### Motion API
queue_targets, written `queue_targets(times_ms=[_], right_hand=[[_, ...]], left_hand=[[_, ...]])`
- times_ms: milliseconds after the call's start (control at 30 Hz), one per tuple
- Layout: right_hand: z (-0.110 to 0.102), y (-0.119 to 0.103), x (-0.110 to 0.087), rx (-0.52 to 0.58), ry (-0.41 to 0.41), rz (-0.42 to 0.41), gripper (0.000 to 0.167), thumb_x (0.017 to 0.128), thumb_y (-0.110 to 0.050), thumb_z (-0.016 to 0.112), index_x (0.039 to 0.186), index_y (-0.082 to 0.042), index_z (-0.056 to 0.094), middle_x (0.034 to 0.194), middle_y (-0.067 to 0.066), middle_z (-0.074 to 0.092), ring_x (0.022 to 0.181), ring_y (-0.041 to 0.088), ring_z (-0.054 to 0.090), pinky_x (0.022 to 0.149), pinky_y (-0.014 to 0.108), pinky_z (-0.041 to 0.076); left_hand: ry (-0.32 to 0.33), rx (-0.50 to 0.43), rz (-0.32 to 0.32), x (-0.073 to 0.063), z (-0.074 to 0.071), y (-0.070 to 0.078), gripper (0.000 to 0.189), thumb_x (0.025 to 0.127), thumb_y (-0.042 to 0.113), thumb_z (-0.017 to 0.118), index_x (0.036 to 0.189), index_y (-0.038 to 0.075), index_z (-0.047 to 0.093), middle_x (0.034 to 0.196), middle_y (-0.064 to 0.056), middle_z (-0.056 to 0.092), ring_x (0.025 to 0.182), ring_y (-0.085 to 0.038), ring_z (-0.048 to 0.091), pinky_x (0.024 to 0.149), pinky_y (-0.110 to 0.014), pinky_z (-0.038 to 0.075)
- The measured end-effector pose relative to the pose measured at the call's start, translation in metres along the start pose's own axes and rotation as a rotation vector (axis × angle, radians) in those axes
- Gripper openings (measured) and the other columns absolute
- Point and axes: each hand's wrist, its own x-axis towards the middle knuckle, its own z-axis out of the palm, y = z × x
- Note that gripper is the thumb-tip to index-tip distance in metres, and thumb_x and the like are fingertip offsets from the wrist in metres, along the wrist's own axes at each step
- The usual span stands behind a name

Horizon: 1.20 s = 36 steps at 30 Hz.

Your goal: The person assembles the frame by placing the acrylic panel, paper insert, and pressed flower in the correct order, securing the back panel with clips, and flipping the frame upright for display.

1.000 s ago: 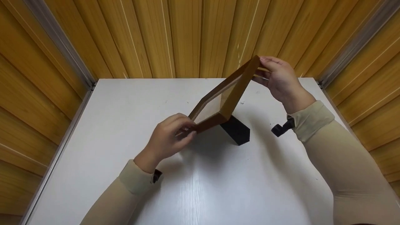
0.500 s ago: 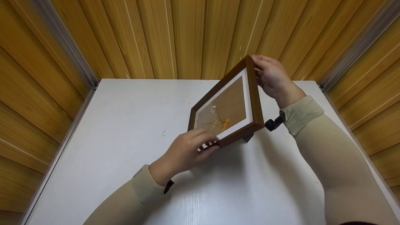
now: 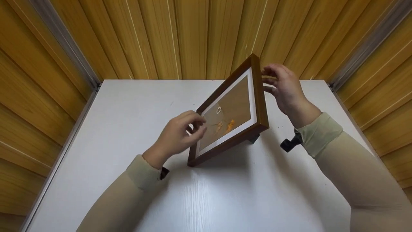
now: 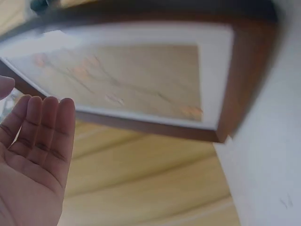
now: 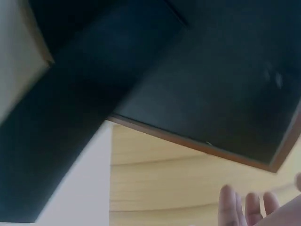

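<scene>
A brown wooden picture frame (image 3: pixel 260 96) stands on the white table at an angle, leaning back. Orange and white flowers show in its picture (image 3: pixel 236 100) inside a white mat. Behind it, a black stand leg (image 5: pixel 80 113) props out from the dark back panel (image 5: pixel 216 84). My left hand (image 3: pixel 175 135) is in front of the frame's left side, overlapping it in the head view; the left wrist view has its fingers (image 4: pixel 49 125) extended and apart from the frame. My right hand (image 3: pixel 286 88) is beside the upper right edge, fingers spread loosely, holding nothing.
The white table (image 3: pixel 135 106) extends under and around the frame. Yellow wood-panelled walls (image 3: pixel 193 38) rise at the back and both sides, with grey metal posts (image 3: pixel 69 42) in the corners. Small dark wrist mounts (image 3: pixel 291 142) stick out from the sleeves.
The frame has turned so its picture shows more, and it now stands on the table. Both hands have let go of it: the left moved left, the right slightly to the right.
</scene>
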Motion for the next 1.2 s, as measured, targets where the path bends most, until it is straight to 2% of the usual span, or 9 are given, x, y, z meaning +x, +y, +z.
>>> queue_targets(times_ms=[200,300,400,500,633,800,933,1067,1200], right_hand=[[0.002,0.008,-0.048,-0.042,-0.071,-0.070,0.030,0.118,-0.039,0.054,0.128,-0.013,0.066,0.128,0.002,0.066,0.123,0.024,0.062,0.105,0.034,0.055],[0.006,0.010,-0.075,0.020,-0.067,-0.107,0.032,0.115,-0.041,0.057,0.130,-0.013,0.064,0.132,0.004,0.064,0.125,0.025,0.060,0.105,0.036,0.054],[0.011,0.012,-0.102,0.093,-0.070,-0.127,0.040,0.111,-0.043,0.062,0.136,-0.012,0.059,0.137,0.007,0.057,0.129,0.027,0.056,0.105,0.037,0.051],[0.017,0.015,-0.126,0.114,-0.104,-0.105,0.052,0.109,-0.044,0.064,0.146,-0.012,0.048,0.147,0.009,0.048,0.138,0.029,0.049,0.109,0.038,0.048],[0.025,0.018,-0.151,0.099,-0.156,-0.069,0.063,0.109,-0.042,0.064,0.159,-0.016,0.036,0.160,0.010,0.038,0.148,0.031,0.042,0.120,0.040,0.046],[0.031,0.022,-0.162,0.108,-0.197,-0.061,0.077,0.108,-0.035,0.069,0.170,-0.020,0.025,0.170,0.011,0.027,0.156,0.033,0.040,0.125,0.046,0.044],[0.038,0.023,-0.164,0.093,-0.193,-0.050,0.078,0.109,-0.028,0.070,0.173,-0.020,0.024,0.176,0.012,0.025,0.162,0.034,0.037,0.126,0.039,0.046],[0.045,0.024,-0.163,0.052,-0.188,-0.030,0.078,0.113,-0.027,0.071,0.177,-0.022,0.026,0.183,0.007,0.023,0.168,0.032,0.033,0.132,0.034,0.042],[0.049,0.027,-0.159,0.025,-0.174,-0.043,0.072,0.116,-0.024,0.066,0.179,-0.025,0.031,0.183,0.002,0.030,0.166,0.029,0.040,0.129,0.030,0.047]], left_hand=[[-0.016,-0.021,-0.245,0.037,-0.011,-0.051,0.031,0.111,0.030,0.070,0.132,0.008,0.076,0.127,-0.012,0.074,0.118,-0.034,0.072,0.098,-0.051,0.065],[-0.036,-0.039,-0.331,0.057,-0.011,-0.073,0.042,0.113,0.037,0.067,0.142,0.008,0.070,0.140,-0.016,0.068,0.131,-0.037,0.067,0.109,-0.051,0.061],[-0.054,-0.043,-0.404,0.072,-0.008,-0.087,0.049,0.114,0.042,0.061,0.151,0.010,0.064,0.150,-0.017,0.063,0.140,-0.037,0.062,0.116,-0.052,0.056],[-0.083,-0.042,-0.466,0.080,-0.003,-0.097,0.054,0.116,0.044,0.058,0.158,0.011,0.058,0.159,-0.016,0.059,0.147,-0.037,0.059,0.122,-0.055,0.053],[-0.151,-0.055,-0.512,0.088,0.006,-0.103,0.061,0.119,0.047,0.052,0.170,0.016,0.047,0.175,-0.014,0.048,0.160,-0.039,0.051,0.130,-0.058,0.047],[-0.197,-0.090,-0.556,0.099,0.017,-0.111,0.066,0.119,0.056,0.047,0.178,0.027,0.037,0.185,-0.011,0.036,0.168,-0.040,0.041,0.135,-0.061,0.041],[-0.199,-0.133,-0.567,0.102,0.019,-0.116,0.061,0.119,0.057,0.047,0.175,0.031,0.045,0.182,-0.009,0.044,0.167,-0.039,0.045,0.135,-0.059,0.042],[-0.213,-0.142,-0.558,0.102,0.022,-0.118,0.051,0.120,0.047,0.053,0.163,0.022,0.062,0.168,-0.008,0.062,0.158,-0.034,0.056,0.134,-0.055,0.044],[-0.214,-0.141,-0.569,0.100,0.021,-0.119,0.041,0.119,0.036,0.060,0.152,0.015,0.072,0.151,-0.009,0.074,0.143,-0.028,0.067,0.128,-0.050,0.051]])
